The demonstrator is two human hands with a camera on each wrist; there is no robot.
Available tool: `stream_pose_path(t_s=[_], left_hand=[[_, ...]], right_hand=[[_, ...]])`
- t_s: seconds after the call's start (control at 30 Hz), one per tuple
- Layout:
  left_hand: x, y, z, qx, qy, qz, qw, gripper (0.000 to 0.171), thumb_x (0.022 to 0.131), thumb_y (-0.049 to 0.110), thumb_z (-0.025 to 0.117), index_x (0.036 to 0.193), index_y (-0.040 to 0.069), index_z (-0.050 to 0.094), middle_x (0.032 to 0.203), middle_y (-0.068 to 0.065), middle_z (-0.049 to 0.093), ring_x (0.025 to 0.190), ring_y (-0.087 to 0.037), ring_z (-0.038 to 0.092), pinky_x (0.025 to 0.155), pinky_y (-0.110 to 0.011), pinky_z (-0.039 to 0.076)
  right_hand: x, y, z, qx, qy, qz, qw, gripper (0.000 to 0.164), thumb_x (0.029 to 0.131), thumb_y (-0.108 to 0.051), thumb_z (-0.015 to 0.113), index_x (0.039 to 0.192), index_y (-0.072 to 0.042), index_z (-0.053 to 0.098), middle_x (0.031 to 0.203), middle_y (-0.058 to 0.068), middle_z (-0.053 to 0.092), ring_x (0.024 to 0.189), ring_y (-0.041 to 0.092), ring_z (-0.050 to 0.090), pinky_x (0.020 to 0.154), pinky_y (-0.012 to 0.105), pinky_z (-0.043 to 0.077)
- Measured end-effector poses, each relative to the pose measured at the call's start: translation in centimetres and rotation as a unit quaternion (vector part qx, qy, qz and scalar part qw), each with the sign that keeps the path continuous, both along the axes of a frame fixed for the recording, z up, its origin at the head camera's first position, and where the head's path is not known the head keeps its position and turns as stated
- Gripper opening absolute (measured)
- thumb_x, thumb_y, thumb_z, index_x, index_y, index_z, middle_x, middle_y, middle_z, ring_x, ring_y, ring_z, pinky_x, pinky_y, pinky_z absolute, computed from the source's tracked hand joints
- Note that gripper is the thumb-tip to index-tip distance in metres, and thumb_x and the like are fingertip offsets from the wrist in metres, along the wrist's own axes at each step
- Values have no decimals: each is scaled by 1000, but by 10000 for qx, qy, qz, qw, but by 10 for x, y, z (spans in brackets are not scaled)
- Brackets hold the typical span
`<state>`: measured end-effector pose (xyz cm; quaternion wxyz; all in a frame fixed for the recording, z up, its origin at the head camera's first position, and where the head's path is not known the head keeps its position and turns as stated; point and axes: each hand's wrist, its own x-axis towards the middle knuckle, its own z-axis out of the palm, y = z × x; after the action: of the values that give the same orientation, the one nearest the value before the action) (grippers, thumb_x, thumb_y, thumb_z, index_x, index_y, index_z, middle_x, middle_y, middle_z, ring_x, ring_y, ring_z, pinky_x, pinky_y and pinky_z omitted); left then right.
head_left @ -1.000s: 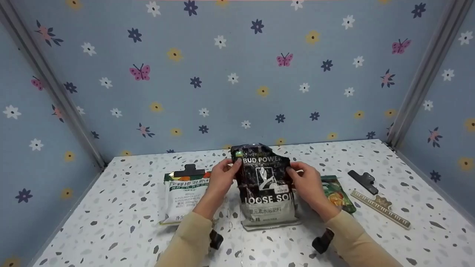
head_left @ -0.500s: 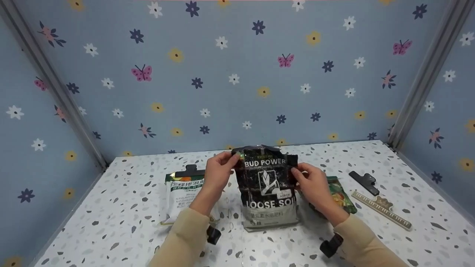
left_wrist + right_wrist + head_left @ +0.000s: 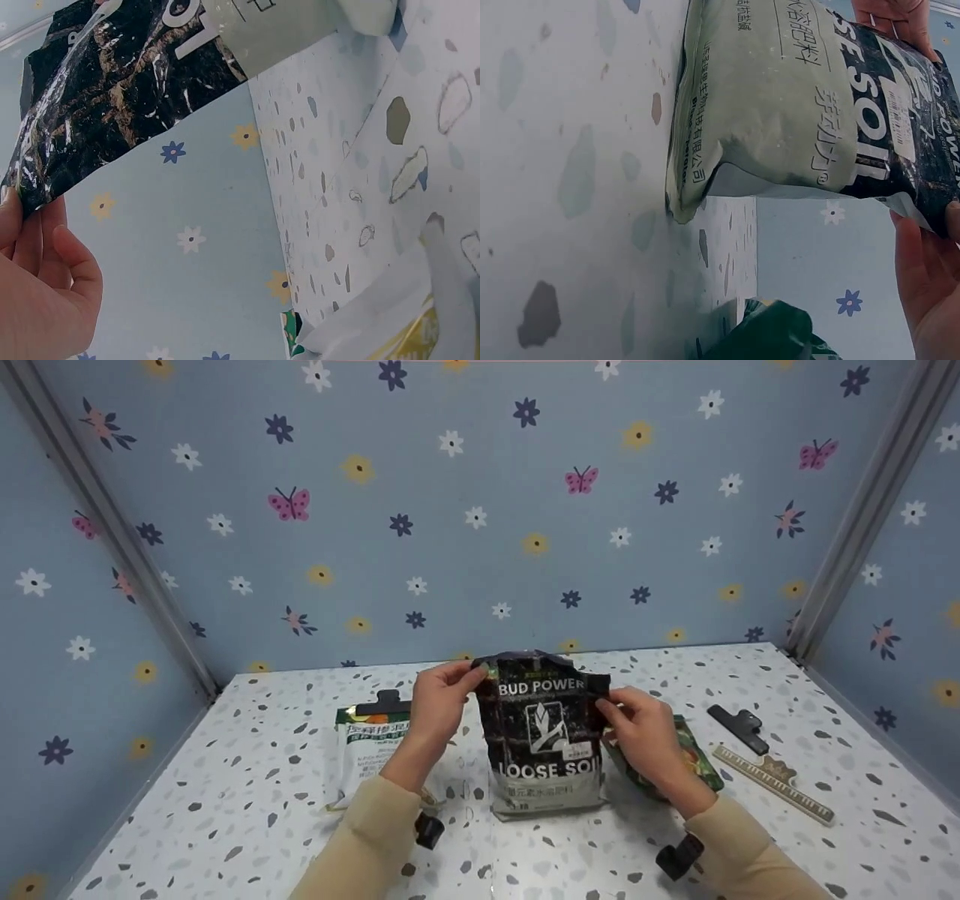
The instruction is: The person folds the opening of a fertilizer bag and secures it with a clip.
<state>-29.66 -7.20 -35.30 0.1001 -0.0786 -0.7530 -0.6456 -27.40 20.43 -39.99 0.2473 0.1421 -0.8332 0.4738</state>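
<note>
A black and grey soil bag (image 3: pixel 546 735) printed "BUD POWER" and "LOOSE SOIL" stands upright in the middle of the table, its top edge cut unevenly. My left hand (image 3: pixel 439 701) pinches its upper left corner between thumb and fingers. On the other side, my right hand (image 3: pixel 643 729) pinches the upper right edge. The left wrist view shows the left hand (image 3: pixel 49 281) with the thumb in front of the plastic and fingers behind. In the right wrist view the right hand (image 3: pixel 928 281) grips the bag's top edge, and its lower end touches the table.
Left of the soil bag lies a white and green bag (image 3: pixel 369 761) with a black clip (image 3: pixel 384 703) on its top. A green pouch (image 3: pixel 699 754) lies partly behind my right hand. Further right are a loose black clip (image 3: pixel 738 729) and a beige ruler (image 3: pixel 774 784).
My hands have moved apart, the right one rightward, and the bag's top is spread wider and flatter. The folded upper right corner now shows. Both hands keep their hold.
</note>
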Motion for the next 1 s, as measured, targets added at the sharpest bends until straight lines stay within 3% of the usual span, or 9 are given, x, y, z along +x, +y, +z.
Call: stream_pose_path(t_s=[0.17, 0.4, 0.6, 0.8, 1.0], left_hand=[[2, 0, 5, -8, 159, -93, 9998, 18, 96, 25, 69, 102, 11, 78, 107, -3, 70, 103, -20, 63, 87, -41, 48], [5, -2, 9, 97, 466, -139, 9988, 15, 95, 24, 71, 99, 12, 79, 101, -2, 72, 98, -20, 63, 78, -38, 46], [5, -5, 9, 128, 659, -289, 9973, 16, 95, 23, 70, 99, 11, 79, 99, -2, 72, 96, -21, 63, 75, -36, 44], [4, -8, 3, 207, 629, -376, 9971, 17, 95, 23, 70, 102, 9, 78, 101, -4, 71, 99, -21, 63, 82, -38, 48], [4, -9, 3, 81, 647, -609, 9960, 21, 98, 24, 67, 105, 6, 74, 102, -6, 68, 100, -21, 64, 93, -38, 49]], right_hand=[[1, 2, 3, 67, 253, 67, 9996, 11, 95, -3, 66, 87, -7, 72, 75, 3, 61, 63, 24, 65, 57, 33, 58], [0, 1, 5, 210, 847, 82, 9962, 16, 94, -2, 68, 78, -7, 68, 78, -1, 64, 64, 10, 63, 58, 22, 56], [-1, 1, 3, 235, 1203, 88, 9924, 17, 91, 0, 70, 75, -6, 67, 82, 0, 67, 64, 9, 64, 58, 24, 56], [0, -1, 1, 199, 786, 100, 9967, 15, 94, -3, 69, 79, -8, 69, 78, -3, 65, 61, 8, 62, 58, 26, 55], [3, 3, 3, 78, 184, 295, 9994, 8, 93, -5, 70, 99, -8, 75, 92, 0, 70, 83, 18, 70, 70, 26, 57]])
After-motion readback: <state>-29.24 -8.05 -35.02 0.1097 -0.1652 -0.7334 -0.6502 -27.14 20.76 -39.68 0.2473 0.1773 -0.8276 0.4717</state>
